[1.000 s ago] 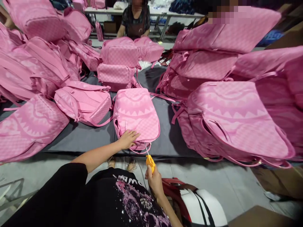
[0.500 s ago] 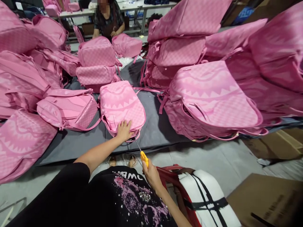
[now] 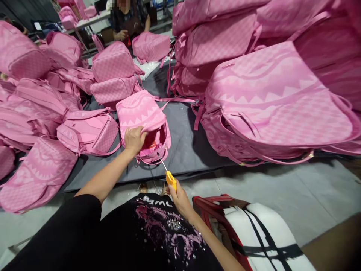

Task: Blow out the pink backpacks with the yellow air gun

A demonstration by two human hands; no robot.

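Note:
A small pink backpack [image 3: 138,111] with a white zigzag print lies on the grey-covered table, its near end gaping and something red showing inside. My left hand [image 3: 134,140] grips the edge of its front panel and lifts it, with the fingers partly hidden by the fabric. In my right hand [image 3: 180,199], below the table edge, is a yellow-handled tool [image 3: 170,180] with a thin metal shaft. The shaft's dark tip is close to the bag's rim; whether it touches cannot be made out.
A larger pink backpack [image 3: 262,101] lies to the right, before a tall stack. More pink bags [image 3: 87,130] crowd the left. Across the grey table [image 3: 183,131] stands a person [image 3: 128,26]. A red-framed chair [image 3: 205,210] with a white cover is beside me at right.
My left hand has gone from resting flat on the backpack to raising its front panel, so the bag now gapes. The tool has shifted slightly up and left.

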